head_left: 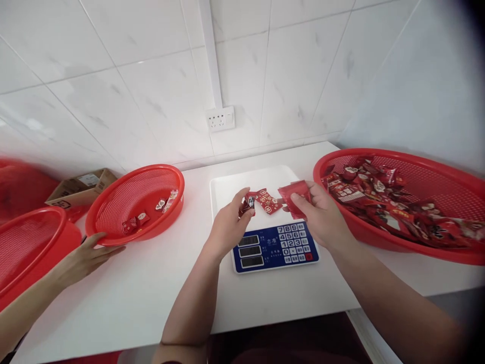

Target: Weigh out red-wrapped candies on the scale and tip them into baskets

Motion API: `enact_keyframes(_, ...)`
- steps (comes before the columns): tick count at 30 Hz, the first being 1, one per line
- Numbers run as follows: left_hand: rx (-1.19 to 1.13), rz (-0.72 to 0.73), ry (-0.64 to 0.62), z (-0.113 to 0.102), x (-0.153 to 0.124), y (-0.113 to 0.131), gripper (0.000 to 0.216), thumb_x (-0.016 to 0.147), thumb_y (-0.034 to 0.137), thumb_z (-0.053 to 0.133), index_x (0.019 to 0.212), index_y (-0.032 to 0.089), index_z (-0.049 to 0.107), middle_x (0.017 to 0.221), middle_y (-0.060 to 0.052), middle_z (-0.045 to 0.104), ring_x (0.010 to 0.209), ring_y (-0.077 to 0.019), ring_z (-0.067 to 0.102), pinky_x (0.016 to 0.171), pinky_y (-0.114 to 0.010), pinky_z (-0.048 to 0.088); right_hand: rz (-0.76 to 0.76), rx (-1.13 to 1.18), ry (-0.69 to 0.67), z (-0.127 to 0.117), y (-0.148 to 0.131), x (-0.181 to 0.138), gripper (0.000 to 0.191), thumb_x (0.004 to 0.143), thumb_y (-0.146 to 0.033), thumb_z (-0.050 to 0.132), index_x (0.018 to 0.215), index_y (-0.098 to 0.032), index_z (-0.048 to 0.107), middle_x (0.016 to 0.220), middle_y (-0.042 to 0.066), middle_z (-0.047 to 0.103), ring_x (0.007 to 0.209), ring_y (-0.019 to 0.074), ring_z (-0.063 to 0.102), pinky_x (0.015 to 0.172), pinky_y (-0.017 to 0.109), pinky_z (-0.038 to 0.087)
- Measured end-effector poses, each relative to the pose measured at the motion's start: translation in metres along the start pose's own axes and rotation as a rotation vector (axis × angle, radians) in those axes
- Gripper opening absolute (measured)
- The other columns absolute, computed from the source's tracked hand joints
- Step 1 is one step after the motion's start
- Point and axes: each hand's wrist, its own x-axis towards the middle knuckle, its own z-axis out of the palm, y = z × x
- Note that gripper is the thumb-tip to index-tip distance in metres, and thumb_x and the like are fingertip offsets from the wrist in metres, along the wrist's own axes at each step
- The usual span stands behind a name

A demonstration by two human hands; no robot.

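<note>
Above the scale, my left hand (231, 222) pinches a small dark red wrapped packet (249, 202) between thumb and fingers. My right hand (322, 212) grips a flat red packet (294, 198) with the thumb across its front. Between the two hands a red patterned packet (268, 201) shows over the white weighing pan; I cannot tell whether it lies there or touches the left fingers. The digital scale (275, 245) has a blue panel with number keys and three small displays, just below my hands.
A red perforated basket (397, 245) heaped with red packets stands at right. Another red basket (136, 235) at left holds several packets; a co-worker's hand (85, 260) touches its rim. Farther left are a third red basket (34, 217) and a cardboard box (83, 187). A socket (221, 119) is on the tiled wall.
</note>
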Motion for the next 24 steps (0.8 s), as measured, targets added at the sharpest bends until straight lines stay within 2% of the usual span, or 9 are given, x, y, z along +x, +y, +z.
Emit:
enact_keyframes(4, 0.301, 0.016, -0.022, 0.0, 0.005, -0.009, 0.051, 0.09, 0.035, 0.049, 0.14, 0.025, 0.04, 0.107, -0.011, 0.064, 0.109, -0.0306, 0.052, 0.086, -0.044, 0.043, -0.012, -0.072, -0.005, -0.005, 0.0, -0.003, 0.031, 0.078, -0.041, 0.066, 0.102, -0.024, 0.057, 0.097, 0.003, 0.069, 0.09, 0.0205, 0.065, 0.085, 0.042, 0.052)
enact_keyframes(7, 0.361, 0.051, 0.055, -0.006, 0.005, -0.011, 0.049, 0.091, 0.035, 0.049, 0.138, 0.023, 0.043, 0.122, -0.013, 0.059, 0.119, -0.0306, 0.046, 0.094, -0.045, 0.04, -0.037, -0.17, -0.025, -0.01, 0.0, -0.003, 0.031, 0.078, -0.042, 0.065, 0.102, -0.024, 0.059, 0.099, 0.004, 0.069, 0.092, 0.0222, 0.065, 0.085, 0.043, 0.053)
enact_keyframes(11, 0.283, 0.089, 0.21, -0.019, 0.0, -0.007, 0.041, 0.091, 0.035, 0.05, 0.131, 0.025, 0.049, 0.124, -0.009, 0.06, 0.118, -0.0251, 0.049, 0.094, -0.041, 0.043, -0.024, -0.184, -0.027, -0.016, 0.002, -0.003, 0.03, 0.075, -0.04, 0.068, 0.099, -0.024, 0.062, 0.097, 0.003, 0.07, 0.09, 0.023, 0.066, 0.084, 0.044, 0.053)
enact_keyframes(19, 0.102, 0.144, 0.593, -0.037, -0.017, 0.014, 0.025, 0.089, 0.031, 0.055, 0.111, 0.023, 0.061, 0.105, -0.004, 0.068, 0.1, -0.017, 0.062, 0.083, -0.032, 0.052, 0.003, -0.27, -0.016, -0.019, 0.003, -0.002, 0.025, 0.075, -0.044, 0.067, 0.09, -0.025, 0.065, 0.087, 0.001, 0.07, 0.081, 0.021, 0.065, 0.075, 0.039, 0.055)
enact_keyframes(24, 0.024, 0.213, 0.725, -0.044, -0.026, 0.023, 0.019, 0.088, 0.027, 0.057, 0.105, 0.021, 0.063, 0.099, -0.003, 0.069, 0.097, -0.0144, 0.064, 0.084, -0.029, 0.052, 0.041, -0.44, -0.013, -0.015, -0.002, 0.001, 0.023, 0.073, -0.042, 0.066, 0.085, -0.022, 0.067, 0.079, 0.002, 0.069, 0.07, 0.0195, 0.064, 0.068, 0.039, 0.055)
